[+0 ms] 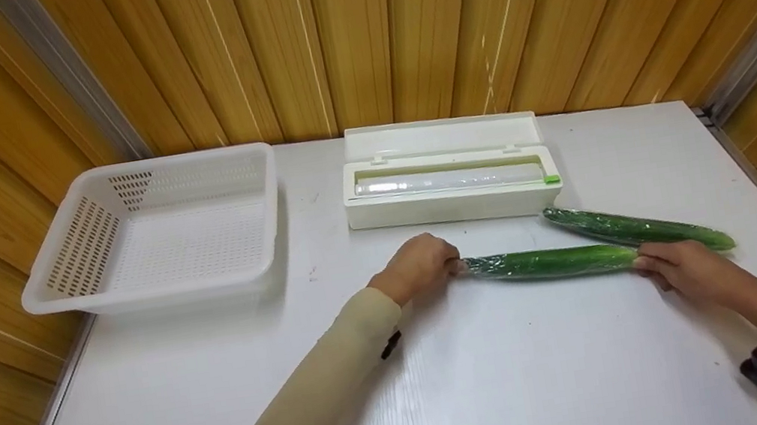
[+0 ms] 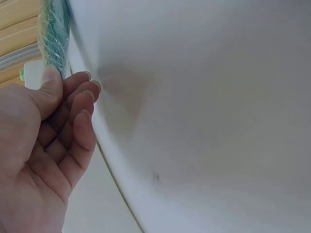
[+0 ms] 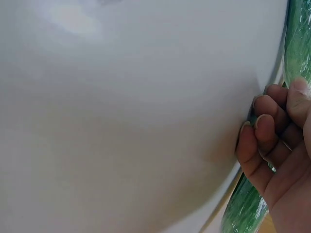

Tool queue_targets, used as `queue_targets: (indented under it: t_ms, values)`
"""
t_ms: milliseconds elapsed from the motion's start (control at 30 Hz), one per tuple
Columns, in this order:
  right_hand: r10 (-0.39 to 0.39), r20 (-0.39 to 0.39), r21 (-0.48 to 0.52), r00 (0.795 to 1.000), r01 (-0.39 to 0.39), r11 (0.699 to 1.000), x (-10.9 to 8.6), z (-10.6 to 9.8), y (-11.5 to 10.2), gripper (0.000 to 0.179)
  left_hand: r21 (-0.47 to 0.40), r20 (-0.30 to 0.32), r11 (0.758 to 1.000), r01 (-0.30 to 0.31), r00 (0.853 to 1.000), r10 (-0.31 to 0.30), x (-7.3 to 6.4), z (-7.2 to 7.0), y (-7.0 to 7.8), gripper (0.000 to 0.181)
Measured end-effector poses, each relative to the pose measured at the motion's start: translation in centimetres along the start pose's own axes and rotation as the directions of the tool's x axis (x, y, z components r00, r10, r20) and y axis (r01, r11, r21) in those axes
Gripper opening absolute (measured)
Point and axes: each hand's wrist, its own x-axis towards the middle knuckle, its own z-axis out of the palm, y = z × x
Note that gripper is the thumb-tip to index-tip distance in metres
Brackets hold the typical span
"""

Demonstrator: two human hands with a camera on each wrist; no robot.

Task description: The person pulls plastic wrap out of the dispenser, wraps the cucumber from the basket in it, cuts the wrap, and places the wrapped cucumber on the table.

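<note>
A green cucumber (image 1: 557,262) in clear plastic wrap lies level between my two hands. My left hand (image 1: 421,266) pinches the twisted wrap at its left end between thumb and fingers; the left wrist view shows the crinkled film (image 2: 56,43) running up from the thumb tip. At the other end, my right hand (image 1: 692,273) pinches the wrap, thumb on top, as in the right wrist view, where the cucumber's tip (image 3: 297,53) shows above the thumb. A second wrapped cucumber (image 1: 639,227) lies slanted just behind, its right end close to my right hand.
Behind the cucumbers stands a white cling film box (image 1: 453,206), lid (image 1: 442,135) raised, a film roll (image 1: 445,179) inside and a green slider (image 1: 552,179) at its right. A white perforated basket (image 1: 189,284) sits at the left. Wood-patterned walls (image 1: 350,34) border the white table (image 1: 513,389).
</note>
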Motion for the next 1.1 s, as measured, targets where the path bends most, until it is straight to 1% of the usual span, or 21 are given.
queue_targets:
  t_ms: [100, 200, 333, 400, 600, 733, 800, 900, 1033, 1100]
  values:
    - [0.033, 0.015, 0.000, 0.999, -0.033, 0.999, -0.2, -0.3, 0.3, 0.020, 0.009, 0.004, 1.000, 0.003, 1.000, -0.003, 0.3, 0.0, 0.6, 0.023]
    - [0.069, 0.032, 0.009, 0.997, -0.070, 0.998, -0.8, -0.6, 0.9, 0.021, 0.014, 0.006, 1.000, -0.011, 1.000, 0.011, 0.8, 0.3, 1.2, 0.023]
    - [0.128, 0.062, 0.053, 0.990, -0.131, 0.990, -1.4, -0.9, 1.5, 0.025, 0.011, -0.005, 1.000, -0.026, 1.000, 0.026, 1.3, 0.7, 1.7, 0.021]
    - [0.145, 0.069, 0.066, 0.987, -0.149, 0.987, -1.6, -1.1, 1.7, 0.027, 0.003, -0.008, 1.000, -0.028, 1.000, 0.028, 1.6, 0.9, 1.9, 0.019]
    - [0.153, 0.060, 0.061, 0.986, -0.157, 0.986, -2.1, -1.4, 2.2, 0.026, -0.010, -0.023, 0.999, -0.046, 0.999, 0.046, 2.1, 1.2, 2.4, 0.021]
    - [0.119, 0.035, 0.051, 0.992, -0.121, 0.991, -2.4, -1.4, 2.6, 0.025, -0.012, -0.029, 0.999, -0.040, 0.999, 0.040, 2.2, 1.4, 2.7, 0.023]
    - [0.114, 0.030, 0.047, 0.993, -0.116, 0.992, -2.6, -1.4, 2.9, 0.026, -0.012, -0.030, 0.999, -0.037, 0.999, 0.037, 2.2, 1.6, 2.9, 0.023]
    - [0.146, 0.034, 0.055, 0.989, -0.148, 0.988, -2.9, -1.6, 3.1, 0.028, -0.018, -0.036, 0.999, -0.047, 0.998, 0.046, 2.4, 1.7, 3.2, 0.024]
    - [0.196, 0.058, 0.091, 0.979, -0.200, 0.976, -3.3, -2.0, 3.3, 0.029, -0.054, -0.037, 0.997, -0.060, 0.998, 0.058, 2.7, 1.7, 3.6, 0.024]
    - [0.206, 0.045, 0.098, 0.978, -0.209, 0.973, -3.5, -2.3, 3.4, 0.027, -0.080, -0.038, 0.995, -0.064, 0.997, 0.062, 2.8, 1.8, 3.7, 0.023]
